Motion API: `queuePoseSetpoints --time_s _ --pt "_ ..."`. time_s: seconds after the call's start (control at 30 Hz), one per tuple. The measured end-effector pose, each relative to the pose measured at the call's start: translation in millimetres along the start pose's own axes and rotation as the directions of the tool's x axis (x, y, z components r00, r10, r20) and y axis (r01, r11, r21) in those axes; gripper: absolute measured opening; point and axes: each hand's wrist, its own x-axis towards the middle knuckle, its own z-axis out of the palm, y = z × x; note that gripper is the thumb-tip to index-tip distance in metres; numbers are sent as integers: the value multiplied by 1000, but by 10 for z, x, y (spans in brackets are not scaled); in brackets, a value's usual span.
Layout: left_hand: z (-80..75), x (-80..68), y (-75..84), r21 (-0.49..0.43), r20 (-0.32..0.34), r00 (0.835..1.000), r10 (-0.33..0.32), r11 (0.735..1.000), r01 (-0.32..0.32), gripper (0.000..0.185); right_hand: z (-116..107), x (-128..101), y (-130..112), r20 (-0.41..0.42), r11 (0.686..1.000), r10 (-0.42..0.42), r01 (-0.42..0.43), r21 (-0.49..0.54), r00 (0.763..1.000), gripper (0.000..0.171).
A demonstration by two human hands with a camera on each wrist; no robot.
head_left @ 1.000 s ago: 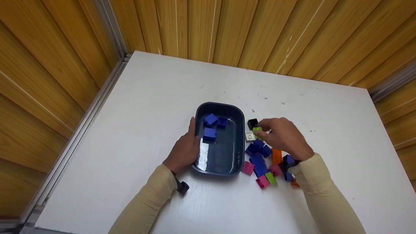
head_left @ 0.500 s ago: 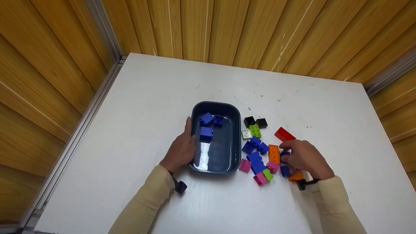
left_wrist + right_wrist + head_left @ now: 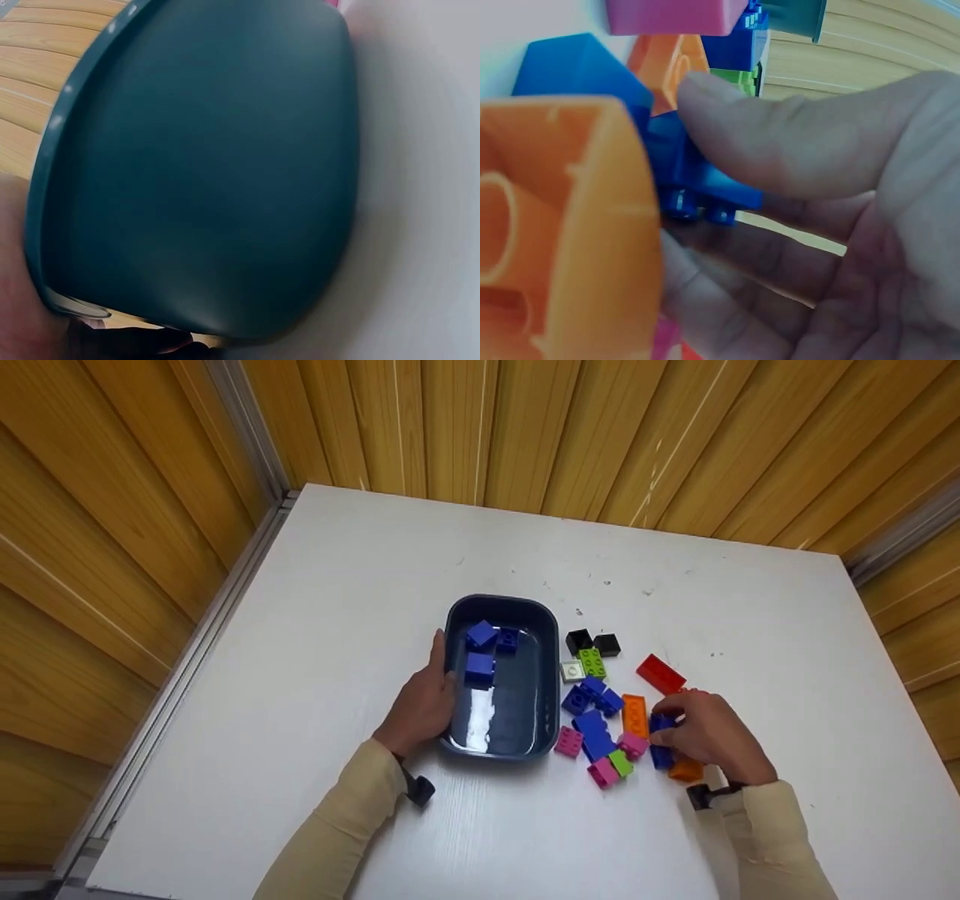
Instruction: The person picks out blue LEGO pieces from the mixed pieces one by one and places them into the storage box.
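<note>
1. Nearest in the head view, two cream sleeves come in from the bottom edge, one on each side of the white surface (image 3: 360, 585).
2. The right hand (image 3: 705, 735) sits low on the right, fingers curled, thumb and fingers pinching a blue brick (image 3: 661, 723) at the right side of the pile; the right wrist view shows the thumb pressed on that brick (image 3: 697, 180).
3. Just beside that hand lies an orange brick (image 3: 685, 769), filling the left of the right wrist view (image 3: 562, 232).
4. Left of the hand, the pile: pink brick (image 3: 604, 772), green brick (image 3: 621, 763), a flat orange plate (image 3: 634, 715), more blue bricks (image 3: 596, 735).
5. The left hand (image 3: 424, 701) rests against the left wall of the tub (image 3: 551, 712), fingers fairly straight along its side; the left wrist view is filled by the tub's dark outer wall (image 3: 210, 172).
6. In the tub lie three blue blocks (image 3: 480, 667), towards its far end.
7. Further out: a red brick (image 3: 660, 673), a lime plate (image 3: 592, 663), two black bricks (image 3: 592, 643).
8. Beyond, wooden panels (image 3: 525, 427) wall the surface in.
</note>
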Motion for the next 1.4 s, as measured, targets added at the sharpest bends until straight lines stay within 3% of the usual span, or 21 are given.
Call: queuePoseSetpoints --time_s 0.27,0.5,0.8,1.03,1.4 --pt "-18 3 8 -5 4 1000 -14 1000 14 70 -47 59 5 38 997 47 -50 56 998 46" --pt "-26 -1 1 20 -23 1000 19 1000 -18 70 -35 86 -23 26 999 36 -37 40 999 41" --pt "-30 1 7 17 -9 1000 -1 1000 1 70 -19 90 -5 38 999 33 -35 35 999 38" --pt "-23 -2 4 11 -2 1000 22 1000 -22 70 -47 96 7 79 995 71 -76 64 994 40" --pt "-12 1 15 24 4 1000 18 1000 -18 69 -91 68 -3 83 997 58 -63 55 995 44"
